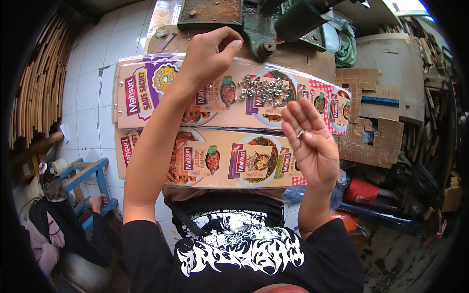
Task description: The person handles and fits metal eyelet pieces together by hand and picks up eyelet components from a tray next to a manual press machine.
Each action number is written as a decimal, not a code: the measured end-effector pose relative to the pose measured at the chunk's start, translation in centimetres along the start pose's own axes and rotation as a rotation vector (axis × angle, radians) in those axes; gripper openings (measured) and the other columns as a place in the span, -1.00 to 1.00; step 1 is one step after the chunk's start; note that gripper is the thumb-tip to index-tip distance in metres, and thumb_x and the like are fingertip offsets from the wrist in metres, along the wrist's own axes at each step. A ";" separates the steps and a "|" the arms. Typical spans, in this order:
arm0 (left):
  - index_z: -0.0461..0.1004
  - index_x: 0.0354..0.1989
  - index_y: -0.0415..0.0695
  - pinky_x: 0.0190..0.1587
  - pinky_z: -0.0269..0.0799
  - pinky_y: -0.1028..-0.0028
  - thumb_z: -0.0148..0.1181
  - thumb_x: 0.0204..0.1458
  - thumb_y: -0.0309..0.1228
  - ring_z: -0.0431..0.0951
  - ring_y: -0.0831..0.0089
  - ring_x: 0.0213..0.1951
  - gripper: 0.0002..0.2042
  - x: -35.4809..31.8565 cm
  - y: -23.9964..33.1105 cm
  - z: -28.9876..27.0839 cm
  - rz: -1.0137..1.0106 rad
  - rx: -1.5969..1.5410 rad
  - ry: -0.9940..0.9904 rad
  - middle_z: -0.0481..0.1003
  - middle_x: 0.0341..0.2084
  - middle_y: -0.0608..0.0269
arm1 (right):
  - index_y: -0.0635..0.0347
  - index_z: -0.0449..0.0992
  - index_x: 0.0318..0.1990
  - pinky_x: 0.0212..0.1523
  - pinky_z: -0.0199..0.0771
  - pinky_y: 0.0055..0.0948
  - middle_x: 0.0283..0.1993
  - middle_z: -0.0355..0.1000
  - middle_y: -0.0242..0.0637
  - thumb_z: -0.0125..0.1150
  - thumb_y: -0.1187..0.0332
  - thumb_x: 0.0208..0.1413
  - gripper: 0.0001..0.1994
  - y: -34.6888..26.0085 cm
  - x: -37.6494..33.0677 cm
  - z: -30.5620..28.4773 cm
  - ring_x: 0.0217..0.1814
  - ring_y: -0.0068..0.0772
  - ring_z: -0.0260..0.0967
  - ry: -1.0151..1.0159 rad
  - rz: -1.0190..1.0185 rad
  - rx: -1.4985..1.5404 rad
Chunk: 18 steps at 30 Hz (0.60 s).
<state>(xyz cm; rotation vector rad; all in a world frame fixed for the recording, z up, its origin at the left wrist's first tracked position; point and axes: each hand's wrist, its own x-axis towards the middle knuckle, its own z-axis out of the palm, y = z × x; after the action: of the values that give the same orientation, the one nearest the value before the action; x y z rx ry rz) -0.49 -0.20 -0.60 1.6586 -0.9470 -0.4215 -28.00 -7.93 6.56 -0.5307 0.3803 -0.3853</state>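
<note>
- Left hand [210,51] is raised over the far printed strip [146,90], fingers curled in loosely with the thumb meeting the fingertips; whether anything small is pinched there I cannot tell.
- Right hand [310,139] is held palm up and spread wide, fingers straight. One small metal ring [301,133] lies on the fingers near the palm; the hand does not close on it.
- A heap of small metal rings [264,91] sits on the far printed strip, between the two hands and just beyond the right fingertips.
- Two long glossy printed strips with food pictures lie side by side across the lap area; the near strip [220,158] runs under the left forearm.
- Far side: a rusty green press machine [273,22] on a worn bench.
- Right: cut cardboard pieces [371,132] and a cluttered pile of tools.
- Left: white tiled floor [93,63], a bundle of cane strips [39,88] at the edge, a blue wooden stool [88,171], and another person's bare foot [96,200] beside it.
</note>
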 end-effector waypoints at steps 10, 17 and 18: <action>0.58 -0.20 -0.27 -0.39 0.38 0.57 0.18 0.18 -0.40 0.45 0.66 -0.49 -0.82 -0.3 -0.1 -0.2 0.034 0.032 0.024 0.55 -0.54 0.32 | 0.42 0.54 0.05 0.09 0.58 -0.37 -0.07 0.57 -0.07 0.07 0.62 0.23 -0.73 -0.8 7.0 1.1 0.01 -0.27 0.56 -0.067 -0.049 -1.177; 0.58 -0.22 -0.28 -0.41 0.37 0.51 0.18 0.17 -0.38 0.43 0.63 -0.52 -0.81 -0.2 0.1 0.0 0.110 0.015 0.066 0.53 -0.58 0.28 | 0.32 0.60 -0.04 -0.09 0.53 -0.48 -0.15 0.61 -0.13 0.19 0.63 0.14 -0.76 -0.4 9.1 3.5 -0.14 -0.43 0.58 -0.182 -0.298 -1.828; 0.58 -0.22 -0.28 -0.42 0.37 0.50 0.17 0.17 -0.38 0.43 0.62 -0.53 -0.81 -0.1 0.0 0.0 0.118 0.019 0.070 0.52 -0.59 0.27 | 0.32 0.60 -0.04 -0.09 0.53 -0.48 -0.15 0.61 -0.13 0.19 0.63 0.14 -0.76 -0.3 9.4 3.6 -0.14 -0.43 0.58 -0.186 -0.295 -1.830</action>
<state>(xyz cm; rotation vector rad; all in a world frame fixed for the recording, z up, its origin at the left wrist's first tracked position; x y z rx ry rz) -0.58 -0.14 -0.59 1.6150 -0.9932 -0.2737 -18.41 -10.82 7.26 -2.4078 0.3950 -0.1643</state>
